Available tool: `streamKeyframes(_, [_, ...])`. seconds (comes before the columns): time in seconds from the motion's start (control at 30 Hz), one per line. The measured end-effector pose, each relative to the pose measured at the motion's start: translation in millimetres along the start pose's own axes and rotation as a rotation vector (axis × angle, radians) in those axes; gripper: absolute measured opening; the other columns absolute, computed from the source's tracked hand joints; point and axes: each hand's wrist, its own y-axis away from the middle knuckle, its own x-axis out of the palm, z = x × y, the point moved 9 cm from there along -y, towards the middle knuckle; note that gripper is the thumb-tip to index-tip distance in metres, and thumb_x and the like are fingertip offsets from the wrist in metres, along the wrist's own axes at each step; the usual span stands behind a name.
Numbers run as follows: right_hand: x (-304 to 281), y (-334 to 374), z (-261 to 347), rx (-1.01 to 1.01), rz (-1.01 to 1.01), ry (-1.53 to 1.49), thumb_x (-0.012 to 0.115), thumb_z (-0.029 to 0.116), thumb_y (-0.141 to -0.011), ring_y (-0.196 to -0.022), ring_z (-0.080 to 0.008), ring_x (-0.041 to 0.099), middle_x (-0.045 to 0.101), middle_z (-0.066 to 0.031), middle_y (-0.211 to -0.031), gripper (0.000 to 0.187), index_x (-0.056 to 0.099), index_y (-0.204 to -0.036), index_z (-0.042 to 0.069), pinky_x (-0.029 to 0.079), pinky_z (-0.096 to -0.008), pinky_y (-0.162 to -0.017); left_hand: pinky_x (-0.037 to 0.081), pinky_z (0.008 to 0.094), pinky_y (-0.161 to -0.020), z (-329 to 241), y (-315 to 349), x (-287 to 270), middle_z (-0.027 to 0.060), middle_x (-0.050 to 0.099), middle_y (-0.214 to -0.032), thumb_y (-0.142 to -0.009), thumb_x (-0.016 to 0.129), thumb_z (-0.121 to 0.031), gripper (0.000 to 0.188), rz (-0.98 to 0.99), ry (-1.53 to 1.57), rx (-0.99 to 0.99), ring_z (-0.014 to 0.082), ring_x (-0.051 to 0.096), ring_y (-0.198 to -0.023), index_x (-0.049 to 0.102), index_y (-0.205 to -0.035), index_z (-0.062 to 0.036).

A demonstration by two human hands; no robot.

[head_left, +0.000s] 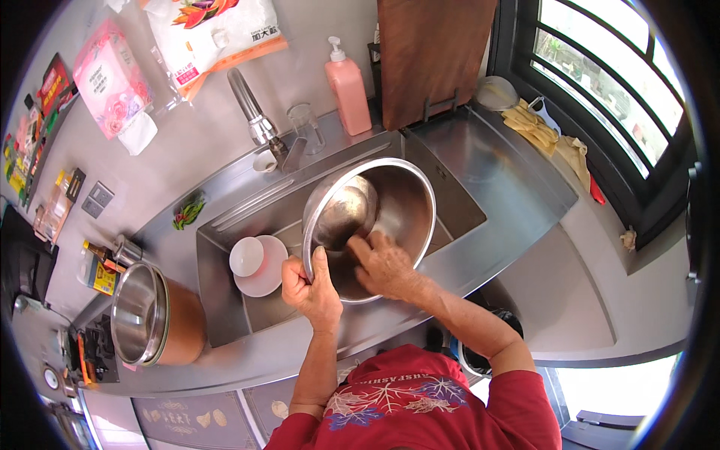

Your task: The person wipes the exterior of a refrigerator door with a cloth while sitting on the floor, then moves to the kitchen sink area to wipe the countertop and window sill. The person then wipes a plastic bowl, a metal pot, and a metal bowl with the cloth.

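Observation:
A large, shiny metal mixing bowl is tilted over the sink, its mouth facing up toward me. My left hand grips the near left rim, fingers wrapped outside and thumb up along the edge. Inside the bowl, my right hand reaches toward the left part of the inner wall. Its fingers are spread a little and hold nothing that I can see. Left of the metal bowl, a small white bowl rests on a wider pale bowl in the sink.
The faucet stands behind the sink beside a clear glass and a pink pump bottle. Stacked metal pots occupy the left counter. A cutting board leans at the back; yellow gloves lie by the window.

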Motion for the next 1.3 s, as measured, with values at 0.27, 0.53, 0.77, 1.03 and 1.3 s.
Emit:
streamKeyframes(0.27, [-42.9,-40.1,35.6,-0.165,-0.401,-0.588,0.06,0.001,-0.075,-0.111,-0.0304,0.043,0.045,-0.0146,-0.115,0.049,0.046,-0.121,0.009,0.038,-0.0405,-0.091,0.029,0.021,-0.051,12.8,4.8,-4.5,-0.0046,0.039,-0.061,-0.084,0.068,-0.008,0.036,-0.009,0.079,-0.158,0.0043,0.031,-0.057,0.037,-0.065,-0.0086])
streamKeyframes(0.53, [-34.8,-16.6,-2.5,0.116,-0.336,0.304,0.057,0.013,-0.077,-0.086,-0.0291,0.054,0.051,-0.0143,-0.099,0.03,0.053,-0.107,0.009,0.047,-0.0409,-0.064,0.028,0.0218,-0.052,6.0,3.2,-8.4,-0.0051,0.037,-0.063,-0.083,0.069,-0.009,0.037,-0.018,0.019,-0.095,0.0052,0.029,-0.058,0.037,-0.065,-0.0083])
streamKeyframes(0.77, [-22.6,7.7,37.6,-0.061,-0.046,-0.956,0.059,0.001,-0.077,-0.093,-0.0336,0.055,0.048,-0.0167,-0.102,0.037,0.047,-0.112,0.007,0.046,-0.0385,-0.082,0.035,0.0206,-0.055,28.0,3.4,-3.9,-0.0039,0.046,-0.065,-0.087,0.065,-0.013,0.033,-0.006,0.197,-0.267,0.0039,0.038,-0.061,0.04,-0.065,-0.0081])
streamKeyframes(1.03, [-110.1,3.4,82.9,-0.54,-0.629,-0.131,0.066,0.005,-0.066,-0.097,-0.0295,0.05,0.045,-0.0126,-0.105,0.043,0.061,-0.108,0.01,0.046,-0.0367,-0.081,0.026,0.0202,-0.05,18.2,6.8,12.7,-0.0077,0.04,-0.061,-0.088,0.064,-0.014,0.035,0.137,0.194,-0.265,0.0025,0.031,-0.058,0.04,-0.064,-0.0092])
streamKeyframes(1.3, [-133.9,-5.0,-6.6,0.019,-0.854,0.084,0.063,-0.003,-0.071,-0.091,-0.0284,0.054,0.049,-0.013,-0.109,0.04,0.059,-0.111,0.004,0.046,-0.0357,-0.079,0.023,0.0209,-0.051,21.3,2.8,2.7,-0.0079,0.037,-0.061,-0.083,0.07,-0.01,0.039,0.079,0.188,-0.293,0.003,0.027,-0.058,0.037,-0.062,-0.0111])
